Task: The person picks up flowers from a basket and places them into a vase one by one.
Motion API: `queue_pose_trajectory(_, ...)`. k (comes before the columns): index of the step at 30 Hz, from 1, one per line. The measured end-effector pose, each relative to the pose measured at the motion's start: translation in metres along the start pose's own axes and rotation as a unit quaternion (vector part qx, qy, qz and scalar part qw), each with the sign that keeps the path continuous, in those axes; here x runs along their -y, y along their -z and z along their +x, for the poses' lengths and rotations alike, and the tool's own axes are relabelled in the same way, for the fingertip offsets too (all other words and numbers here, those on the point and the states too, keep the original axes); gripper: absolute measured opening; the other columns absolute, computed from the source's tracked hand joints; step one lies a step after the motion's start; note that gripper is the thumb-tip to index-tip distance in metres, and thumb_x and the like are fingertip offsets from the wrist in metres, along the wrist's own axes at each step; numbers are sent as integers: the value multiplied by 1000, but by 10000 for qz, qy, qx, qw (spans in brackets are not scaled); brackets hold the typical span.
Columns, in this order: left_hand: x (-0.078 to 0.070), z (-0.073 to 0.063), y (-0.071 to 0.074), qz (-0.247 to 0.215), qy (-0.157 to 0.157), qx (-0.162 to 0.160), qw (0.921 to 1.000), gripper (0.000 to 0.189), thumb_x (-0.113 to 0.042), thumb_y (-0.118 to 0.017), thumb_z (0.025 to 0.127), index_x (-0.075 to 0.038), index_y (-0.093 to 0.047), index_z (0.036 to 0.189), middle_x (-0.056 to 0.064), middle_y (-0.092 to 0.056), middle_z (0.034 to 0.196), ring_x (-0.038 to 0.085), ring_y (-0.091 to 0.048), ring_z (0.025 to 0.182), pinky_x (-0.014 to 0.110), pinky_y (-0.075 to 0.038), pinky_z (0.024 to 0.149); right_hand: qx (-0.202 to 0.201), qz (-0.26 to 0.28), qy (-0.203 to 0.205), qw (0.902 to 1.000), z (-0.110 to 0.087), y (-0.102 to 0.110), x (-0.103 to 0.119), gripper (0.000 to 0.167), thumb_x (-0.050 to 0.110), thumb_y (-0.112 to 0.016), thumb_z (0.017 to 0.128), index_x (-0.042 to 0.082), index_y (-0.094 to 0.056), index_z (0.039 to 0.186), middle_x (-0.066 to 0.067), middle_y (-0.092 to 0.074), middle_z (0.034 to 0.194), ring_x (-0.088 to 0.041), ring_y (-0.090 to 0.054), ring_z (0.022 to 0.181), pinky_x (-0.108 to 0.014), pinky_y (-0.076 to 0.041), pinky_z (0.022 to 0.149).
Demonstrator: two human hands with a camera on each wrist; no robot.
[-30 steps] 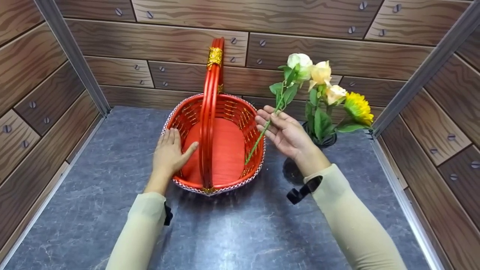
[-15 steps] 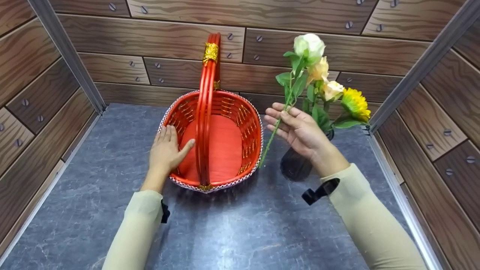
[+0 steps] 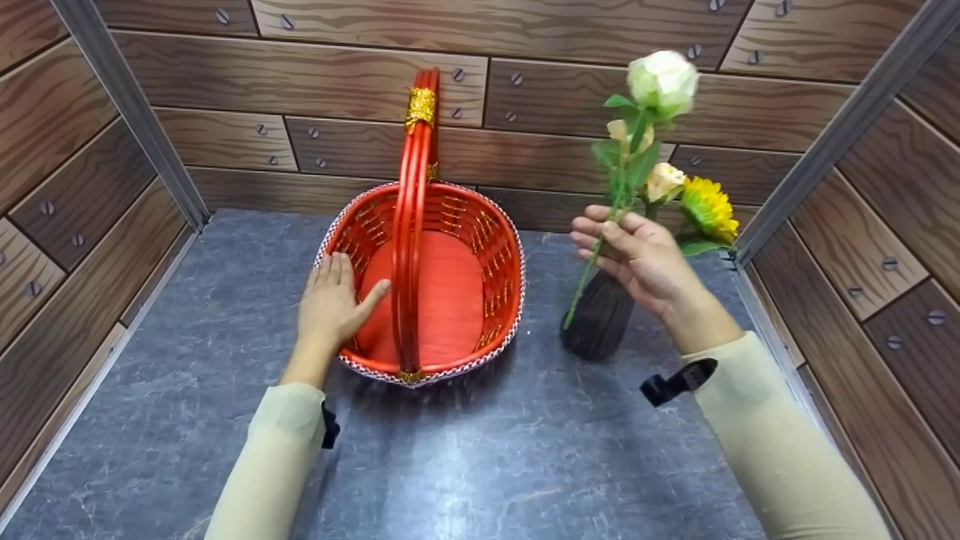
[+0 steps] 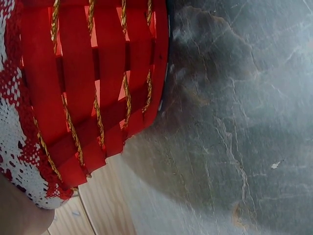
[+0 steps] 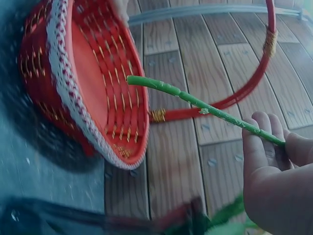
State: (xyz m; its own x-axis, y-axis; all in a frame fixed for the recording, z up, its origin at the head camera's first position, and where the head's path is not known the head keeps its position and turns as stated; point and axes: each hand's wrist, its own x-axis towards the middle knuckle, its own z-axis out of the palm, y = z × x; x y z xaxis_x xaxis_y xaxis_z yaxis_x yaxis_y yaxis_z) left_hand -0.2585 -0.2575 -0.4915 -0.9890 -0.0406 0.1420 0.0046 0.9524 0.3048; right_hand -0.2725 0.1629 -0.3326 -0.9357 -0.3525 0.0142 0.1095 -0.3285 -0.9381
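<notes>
A white rose (image 3: 663, 84) on a long green stem is pinched between the thumb and fingers of my right hand (image 3: 649, 262). Its lower stem (image 5: 215, 113) sticks out bare past the fingers in the right wrist view. Behind that hand, partly hidden by it, stands a dark vase (image 3: 611, 322). A yellow sunflower (image 3: 709, 210) and pale peach roses (image 3: 664, 182) rise from about there. My left hand (image 3: 328, 300) rests with straight fingers on the left rim of a red woven basket (image 3: 454, 300). In the left wrist view only the basket's outer wall (image 4: 78, 73) shows.
The basket's tall red handle (image 3: 407, 225) arches over its middle. Wood-patterned walls (image 3: 337, 82) enclose a grey marbled tabletop (image 3: 442, 465) at the back and both sides, with metal strips (image 3: 135, 112) along the corners.
My right hand has carried the white rose rightward, away from over the basket to in front of the vase. The left hand stays on the rim; the whole view has shifted slightly.
</notes>
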Motion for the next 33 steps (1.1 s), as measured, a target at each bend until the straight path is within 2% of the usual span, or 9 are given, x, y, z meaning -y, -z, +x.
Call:
queue_pose_trajectory(7,1,-1,-1,-35,19,-69,10000,101,-73,-28,96,8,-19,155,26,-22,162,40,-12,153,50,-8,125,-114,159,403,9990,-4,20,20,26,7,-55,101,0,-58,126,-15,-71,118,-26,-70,108,-37,-54,97)
queue_pose_trajectory(18,1,-1,0,-18,7,-4,10000,106,-77,-22,94,9,-18,155,26,-20,162,40,-10,153,50,-7,125,-230,789,844,9930,-5,42,44,23,3,-54,100,-4,-58,121,-20,-72,113,-28,-72,103,-36,-56,93)
queue_pose_trajectory(25,1,-1,-1,-11,-3,62,10000,105,-77,-22,95,9,-16,155,27,-19,162,41,-9,152,50,-6,125,-578,698,1047,9904,-2,47,48,23,5,-57,99,-3,-59,121,-18,-73,111,-26,-72,103,-35,-58,90)
queue_pose_trajectory(30,1,-1,0,12,6,94,10000,105,-77,-20,95,8,-15,155,27,-17,162,41,-8,153,50,-5,125,-568,691,1271,9878,-1,48,50,24,4,-57,99,-5,-59,121,-19,-72,111,-27,-71,104,-35,-57,91)
queue_pose_trajectory(33,0,-1,0,-25,7,43,10000,104,-76,-24,95,9,-17,155,27,-19,162,40,-9,153,50,-6,125,-553,645,1309,9878,0,50,50,24,4,-57,98,-5,-59,120,-18,-72,111,-27,-71,103,-35,-58,91)
